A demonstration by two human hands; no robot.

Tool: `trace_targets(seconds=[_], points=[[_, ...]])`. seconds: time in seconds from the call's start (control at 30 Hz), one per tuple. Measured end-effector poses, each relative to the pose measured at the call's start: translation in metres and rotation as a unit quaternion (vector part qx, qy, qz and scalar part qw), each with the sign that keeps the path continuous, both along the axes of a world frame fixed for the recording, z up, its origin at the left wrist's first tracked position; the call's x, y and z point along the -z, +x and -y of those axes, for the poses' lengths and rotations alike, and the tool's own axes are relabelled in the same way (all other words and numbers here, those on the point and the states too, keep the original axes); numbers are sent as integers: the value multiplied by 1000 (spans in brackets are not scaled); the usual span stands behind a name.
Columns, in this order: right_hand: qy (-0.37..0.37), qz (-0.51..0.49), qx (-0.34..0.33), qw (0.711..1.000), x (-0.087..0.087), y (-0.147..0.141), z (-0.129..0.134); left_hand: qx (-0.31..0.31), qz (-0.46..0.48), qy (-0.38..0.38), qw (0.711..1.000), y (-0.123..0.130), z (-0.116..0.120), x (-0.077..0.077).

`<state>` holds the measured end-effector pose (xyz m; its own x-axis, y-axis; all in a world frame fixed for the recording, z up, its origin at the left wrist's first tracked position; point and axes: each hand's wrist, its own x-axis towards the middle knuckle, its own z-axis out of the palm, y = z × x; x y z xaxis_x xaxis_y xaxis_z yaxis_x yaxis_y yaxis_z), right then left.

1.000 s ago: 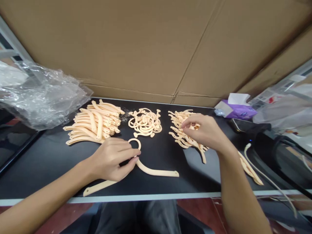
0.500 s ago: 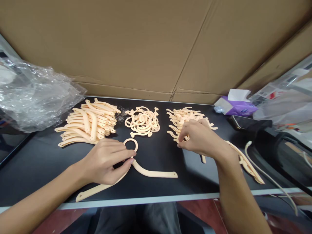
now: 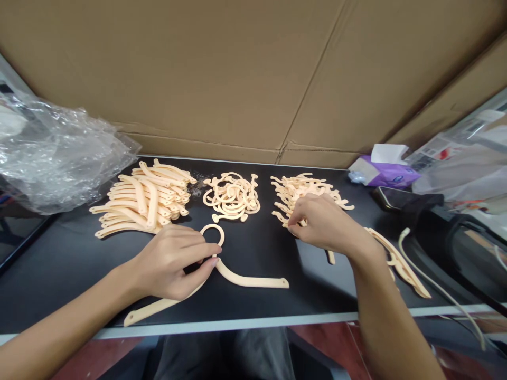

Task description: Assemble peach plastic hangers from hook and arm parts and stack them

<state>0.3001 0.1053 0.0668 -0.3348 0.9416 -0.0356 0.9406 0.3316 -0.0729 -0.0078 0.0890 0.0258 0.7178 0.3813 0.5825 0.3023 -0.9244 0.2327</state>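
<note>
On the table's near left part, my left hand (image 3: 180,261) pinches a beige plastic clothes hanger (image 3: 253,282) at its middle joint. Two curved arms spread out from there, and a round hook (image 3: 214,228) points away from me. My right hand (image 3: 317,221) is bent over a pile of small wavy beige pieces (image 3: 297,186), thumb and fingers closed together at its near edge. Whatever sits between those fingertips is hidden. Under the right wrist, the end of a beige strip (image 3: 330,257) pokes out.
Beyond my left hand lie stacked hanger arms (image 3: 138,198) and a heap of hooks (image 3: 233,198). Crumpled clear plastic (image 3: 59,153) is at left. Right of my arm are assembled beige pieces (image 3: 404,266), a pale cable (image 3: 435,295), a phone (image 3: 396,198) and a tissue pack (image 3: 390,173). Cardboard (image 3: 198,79) stands behind.
My right hand has shifted very slightly at the near edge of the wavy pieces, its fingertips drawing up a little. My left hand and the hanger have stayed in place.
</note>
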Motion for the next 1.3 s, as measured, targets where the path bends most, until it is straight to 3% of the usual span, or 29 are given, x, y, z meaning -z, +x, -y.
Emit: trace_targets(seconds=[0.17, 0.4, 0.67, 0.83, 1.0, 1.13, 1.3], points=[[-13, -44, -36, 998, 2, 0, -1, 2, 6, 1, 1000, 1, 1, 0], [-7, -78, -32, 996, 6, -1, -2, 3, -1, -3, 1000, 0, 2, 0], [50, -163, 8, 985, -4, 17, 5, 6, 1, -5, 1000, -1, 0, 3], [166, -237, 3, 957, 21, 24, 33, 12, 5, -15, 1000, -1, 2, 4], [292, -230, 63, 926, 57, 40, 68, 17, 5, -15, 1000, -3, 3, 5], [303, -202, 130, 922, 70, 49, 83, 17, 1, -11, 1000, -1, 1, 5], [286, -151, 190, 927, 72, 45, 91, 12, 5, -4, 1000, 0, 0, 6]])
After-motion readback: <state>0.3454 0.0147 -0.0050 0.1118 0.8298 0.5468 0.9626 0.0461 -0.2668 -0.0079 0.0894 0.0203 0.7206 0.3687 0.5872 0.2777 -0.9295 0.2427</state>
